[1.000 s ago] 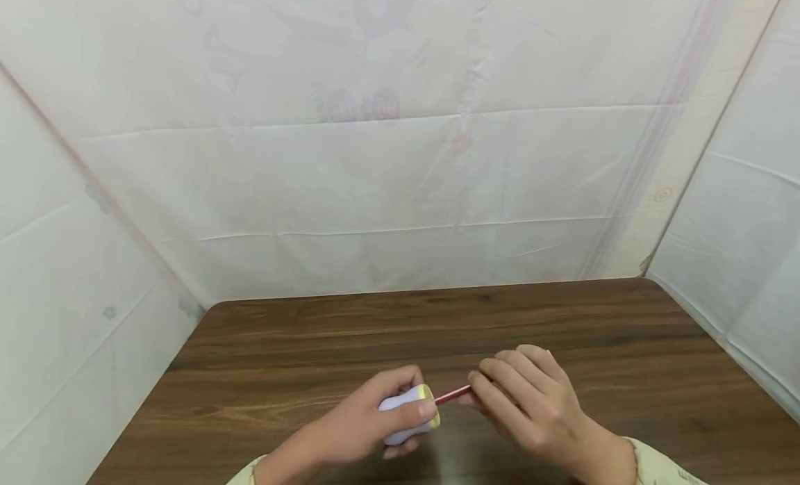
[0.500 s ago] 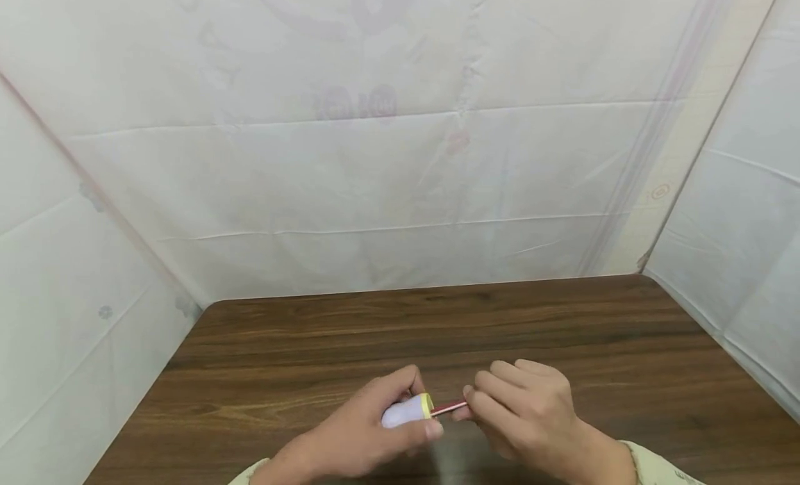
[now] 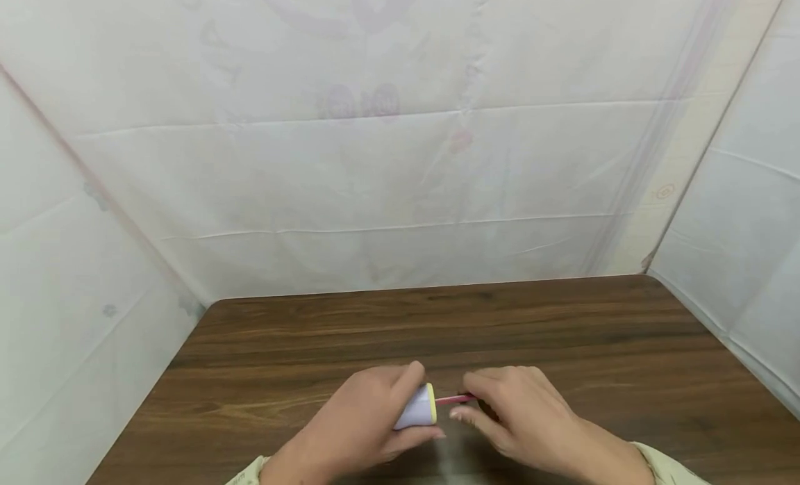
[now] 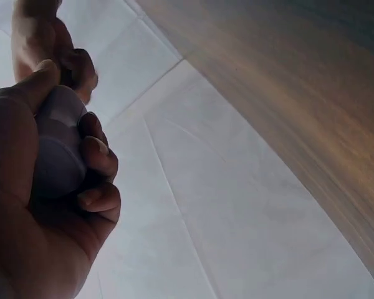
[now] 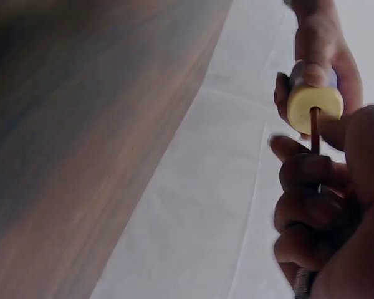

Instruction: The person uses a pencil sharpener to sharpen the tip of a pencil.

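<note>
The left hand (image 3: pixel 369 419) had its fingers curled around a small lilac sharpener (image 3: pixel 415 409) with a pale yellow face. It was held just above the near edge of the brown wooden surface (image 3: pixel 562 325), a little left of its middle line. In the left wrist view the lilac body (image 4: pixel 57 146) sat deep in the palm, with the thumb over the top.

To the right of the sharpener, a thin red pencil (image 3: pixel 455 399) went straight into the hole in the yellow face; the right wrist view showed this clearly (image 5: pixel 314 128). The right hand (image 3: pixel 525 419) pinched the pencil close to the sharpener, fingers bent around the shaft.

Compared with one second earlier, the right hand had turned: its knuckles stood higher before and now lay lower and flatter, while the left hand had rolled slightly so that the thumb rested on top of the sharpener. The visible red part stayed short. I judged that the pencil was being twisted inside the sharpener, and that the sharpening was in the middle, not finished.

Around the sharpener there was much free room: bare wood extended left, right and far behind it. The white cloth walls (image 3: pixel 400 193) stood well apart, at the far edge and both side edges of the surface. Only the near edge was close, just under the wrists.
</note>
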The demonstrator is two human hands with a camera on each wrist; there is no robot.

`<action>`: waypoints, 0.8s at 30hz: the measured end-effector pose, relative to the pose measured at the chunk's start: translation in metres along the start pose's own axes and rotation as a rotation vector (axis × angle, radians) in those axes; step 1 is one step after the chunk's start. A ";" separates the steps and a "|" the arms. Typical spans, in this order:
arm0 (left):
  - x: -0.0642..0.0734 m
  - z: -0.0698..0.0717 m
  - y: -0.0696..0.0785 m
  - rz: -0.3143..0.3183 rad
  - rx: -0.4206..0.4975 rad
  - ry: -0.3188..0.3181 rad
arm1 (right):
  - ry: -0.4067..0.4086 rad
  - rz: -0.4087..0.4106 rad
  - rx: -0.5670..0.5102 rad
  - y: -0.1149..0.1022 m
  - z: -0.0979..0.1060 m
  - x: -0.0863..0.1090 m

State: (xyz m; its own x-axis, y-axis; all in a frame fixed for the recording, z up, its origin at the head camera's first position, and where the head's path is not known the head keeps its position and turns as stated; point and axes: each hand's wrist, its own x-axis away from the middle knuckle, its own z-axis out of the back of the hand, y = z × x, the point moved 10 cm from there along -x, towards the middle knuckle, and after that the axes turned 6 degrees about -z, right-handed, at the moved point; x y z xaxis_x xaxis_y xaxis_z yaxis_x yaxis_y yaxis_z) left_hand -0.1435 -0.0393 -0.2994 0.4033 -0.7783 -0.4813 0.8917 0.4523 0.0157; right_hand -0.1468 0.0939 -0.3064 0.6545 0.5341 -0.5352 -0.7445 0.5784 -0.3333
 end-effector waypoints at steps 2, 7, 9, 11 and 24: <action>0.002 -0.001 -0.009 0.071 0.070 -0.013 | 0.069 0.081 0.027 -0.007 0.006 0.000; 0.005 -0.006 -0.019 0.146 0.228 -0.048 | 0.164 0.195 0.010 -0.017 0.015 0.000; 0.005 -0.008 -0.020 0.154 0.269 -0.068 | 0.170 0.201 -0.007 -0.017 0.017 0.000; 0.006 -0.010 -0.022 0.158 0.285 -0.086 | 0.177 0.208 -0.022 -0.016 0.018 0.000; 0.014 -0.009 -0.035 0.227 0.307 -0.134 | 0.190 0.198 -0.007 -0.008 0.026 0.001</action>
State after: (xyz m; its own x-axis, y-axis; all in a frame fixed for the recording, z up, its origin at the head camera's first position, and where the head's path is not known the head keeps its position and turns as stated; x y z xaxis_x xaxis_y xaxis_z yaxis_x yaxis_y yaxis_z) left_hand -0.1706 -0.0617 -0.3148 0.6021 -0.7325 -0.3176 0.7887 0.4837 0.3795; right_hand -0.1367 0.1053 -0.2843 0.4603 0.5107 -0.7261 -0.8568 0.4696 -0.2129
